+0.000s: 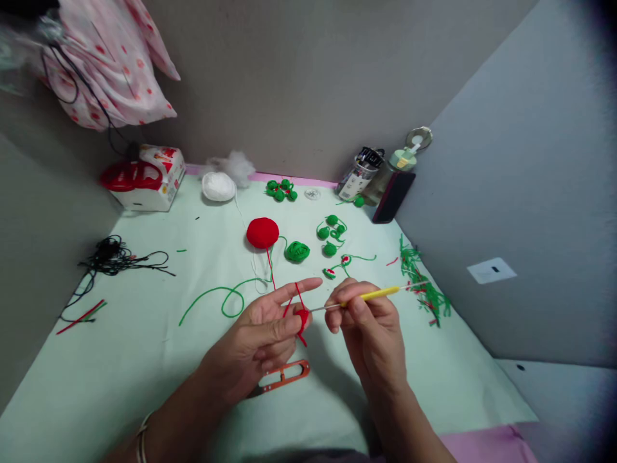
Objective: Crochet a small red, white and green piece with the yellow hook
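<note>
My left hand [270, 331] pinches a small red crochet piece [303, 317] between thumb and fingers, its index finger stretched out with red yarn looped over it. That yarn runs back to a red ball of yarn [263, 233]. A crochet hook [380, 294] with a yellow handle is held in my right hand [369, 321], its metal tip reaching the red piece; whether it sits inside a stitch I cannot tell. Partly under my left hand lie orange thread snips [286, 376]. Just beyond my hands are two small red, white and green crocheted pieces [329, 273].
A green yarn ball [297, 251], white yarn ball [218, 186] and small green crocheted balls [331, 233] lie farther back. Black cords [110, 254] are at left, green yarn scraps [424, 283] at right. A box [161, 177], pen holder [359, 173], bottle [385, 180] and phone [394, 197] stand near the walls.
</note>
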The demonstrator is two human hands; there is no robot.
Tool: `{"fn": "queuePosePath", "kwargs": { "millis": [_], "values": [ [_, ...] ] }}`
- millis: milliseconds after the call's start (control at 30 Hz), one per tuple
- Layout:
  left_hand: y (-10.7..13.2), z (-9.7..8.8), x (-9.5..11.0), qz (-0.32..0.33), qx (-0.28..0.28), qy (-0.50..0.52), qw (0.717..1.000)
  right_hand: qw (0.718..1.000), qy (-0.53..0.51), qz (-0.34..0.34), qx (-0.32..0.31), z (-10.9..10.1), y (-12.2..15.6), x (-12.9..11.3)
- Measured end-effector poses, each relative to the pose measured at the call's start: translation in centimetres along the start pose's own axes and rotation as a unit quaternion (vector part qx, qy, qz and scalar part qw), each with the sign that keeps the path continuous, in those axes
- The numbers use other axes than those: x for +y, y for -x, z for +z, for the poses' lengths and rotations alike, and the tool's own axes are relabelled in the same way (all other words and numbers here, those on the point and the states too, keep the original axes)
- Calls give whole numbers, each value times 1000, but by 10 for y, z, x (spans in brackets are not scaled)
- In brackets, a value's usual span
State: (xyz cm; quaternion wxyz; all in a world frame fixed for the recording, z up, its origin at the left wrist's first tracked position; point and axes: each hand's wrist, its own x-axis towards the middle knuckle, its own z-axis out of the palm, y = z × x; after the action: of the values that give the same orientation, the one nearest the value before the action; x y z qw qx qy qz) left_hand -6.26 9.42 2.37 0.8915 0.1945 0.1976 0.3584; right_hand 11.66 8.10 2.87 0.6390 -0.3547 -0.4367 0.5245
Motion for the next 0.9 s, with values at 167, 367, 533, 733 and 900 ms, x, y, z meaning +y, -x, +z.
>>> {"fn": "queuePosePath", "kwargs": {
  "millis": [167,367,533,733,900],
  "values": [
    [-1,0,-1,22,8,-5,1000,996,-47,74,19,-1,1,-3],
    [-3,3,-2,54,38,-62,996,998,-31,45,22,-1,4,-5],
    [-4,0,-6,81,91,-148,981,1000,9,0,11,0,4,-4],
    [-4,-1,-8,100,124,-168,973,1000,7,3,18,1,3,-3],
    [-3,2,-8,101,131,-167,972,999,-15,38,29,6,4,-3]
  ]
}}
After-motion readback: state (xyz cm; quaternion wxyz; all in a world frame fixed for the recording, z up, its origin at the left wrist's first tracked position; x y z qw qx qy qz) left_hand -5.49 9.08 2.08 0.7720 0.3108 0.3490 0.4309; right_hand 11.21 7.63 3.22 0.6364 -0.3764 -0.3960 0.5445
